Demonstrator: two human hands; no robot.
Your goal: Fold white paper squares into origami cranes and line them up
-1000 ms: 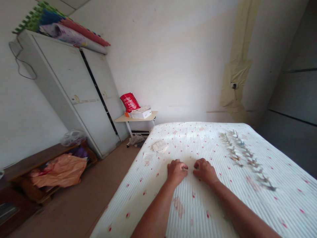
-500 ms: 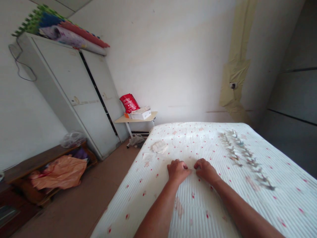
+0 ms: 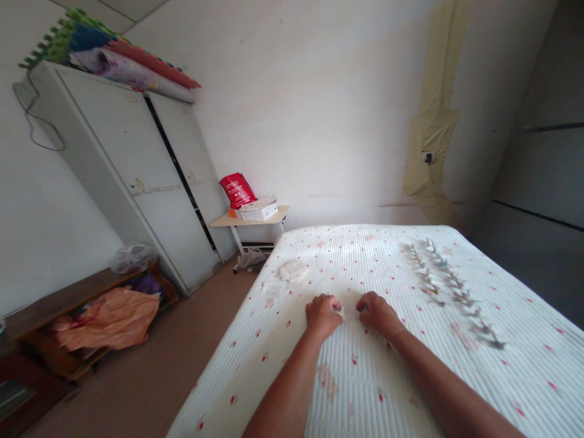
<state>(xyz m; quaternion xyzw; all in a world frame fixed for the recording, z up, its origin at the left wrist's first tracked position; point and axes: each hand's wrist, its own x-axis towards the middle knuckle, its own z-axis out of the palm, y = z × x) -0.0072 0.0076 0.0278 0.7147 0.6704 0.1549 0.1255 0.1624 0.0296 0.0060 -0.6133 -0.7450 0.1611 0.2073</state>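
Observation:
My left hand (image 3: 323, 313) is closed, with its fingers curled and a small whitish piece of paper (image 3: 340, 312) at the thumb and fingertips. Just to its right, my right hand (image 3: 375, 309) is bent in a pinch; what its fingertips hold, if anything, is too small to make out. A narrow gap separates the two hands, low over the ribbed white bed cover (image 3: 347, 377) with red dots. Beyond my left hand lies a loose stack of printed paper slips (image 3: 293, 271), with a single slip (image 3: 272, 290) beside it.
Two rows of small folded, pointed paper figures (image 3: 460, 292) stand on the bed's right side. At the back left are a small table (image 3: 223, 221), a white box (image 3: 260, 212) and a red bag (image 3: 238, 190). A grey cabinet (image 3: 123, 140) stands further left, near a wooden bench (image 3: 59, 298).
My left hand has drawn slightly left, widening the gap between the hands. Its fingertips now show a whitish bit of paper. My right hand has hardly moved.

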